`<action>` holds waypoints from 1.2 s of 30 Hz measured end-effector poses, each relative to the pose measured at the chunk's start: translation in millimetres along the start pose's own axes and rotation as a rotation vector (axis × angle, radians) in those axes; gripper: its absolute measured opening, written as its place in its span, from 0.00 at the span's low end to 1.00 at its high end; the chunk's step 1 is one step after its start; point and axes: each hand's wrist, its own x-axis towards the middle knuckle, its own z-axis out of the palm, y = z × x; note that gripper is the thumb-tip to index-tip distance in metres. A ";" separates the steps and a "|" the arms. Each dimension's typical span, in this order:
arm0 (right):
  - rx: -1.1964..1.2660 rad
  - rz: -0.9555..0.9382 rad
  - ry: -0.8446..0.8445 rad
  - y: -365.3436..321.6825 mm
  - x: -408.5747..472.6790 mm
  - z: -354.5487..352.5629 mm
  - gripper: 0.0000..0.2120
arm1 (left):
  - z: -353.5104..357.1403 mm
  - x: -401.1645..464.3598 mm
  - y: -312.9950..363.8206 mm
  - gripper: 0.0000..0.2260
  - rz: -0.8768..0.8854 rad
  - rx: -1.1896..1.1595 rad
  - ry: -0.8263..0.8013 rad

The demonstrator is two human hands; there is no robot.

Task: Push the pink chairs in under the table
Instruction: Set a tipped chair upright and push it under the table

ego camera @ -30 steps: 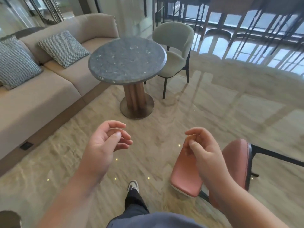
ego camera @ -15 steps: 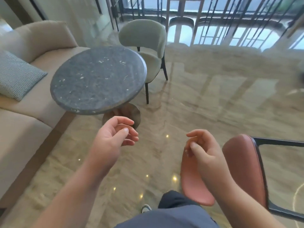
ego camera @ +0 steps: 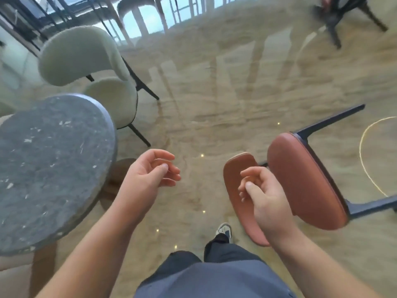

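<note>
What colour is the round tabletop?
Dark grey with pale flecks: the round tabletop, seen best in the head view.

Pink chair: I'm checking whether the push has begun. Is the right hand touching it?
Cannot tell. In the head view the right hand, fingers loosely curled and holding nothing, overlaps the pink chair, but one view cannot show contact or a gap.

We see a bright, daylit scene, the light entering from windows (ego camera: 148, 20) along the top edge and mirrored as pale glare across the polished floor (ego camera: 214, 93). Small points of ceiling light glint in that floor. Motion blur softens the whole frame, heaviest at the corners, where a dark chair (ego camera: 343, 16) smears. Wide-angle distortion bends the round table (ego camera: 49, 168) and the cream chair (ego camera: 81, 57) outward. Shadows are soft and faint.
</note>
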 end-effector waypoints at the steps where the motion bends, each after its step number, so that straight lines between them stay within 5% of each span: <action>1: 0.014 0.012 0.053 0.1 2.9 -6.3 0.13 | 8.4 12.4 3.7 0.13 -0.008 0.021 -0.035; 11: 0.049 0.083 0.543 26.1 -14.6 -52.2 0.22 | 109.4 105.7 16.1 0.23 0.048 0.080 -0.477; 23: 0.195 0.255 1.062 134.2 2.3 -23.4 0.13 | 175.2 201.9 -63.7 0.23 0.030 0.280 -0.853; 31: 0.210 0.427 1.016 292.1 24.7 -22.2 0.11 | 226.6 237.6 -234.4 0.21 -0.083 0.363 -0.934; 36: 0.095 0.550 0.798 447.8 53.0 -38.5 0.10 | 270.4 280.5 -398.2 0.14 -0.104 0.481 -0.947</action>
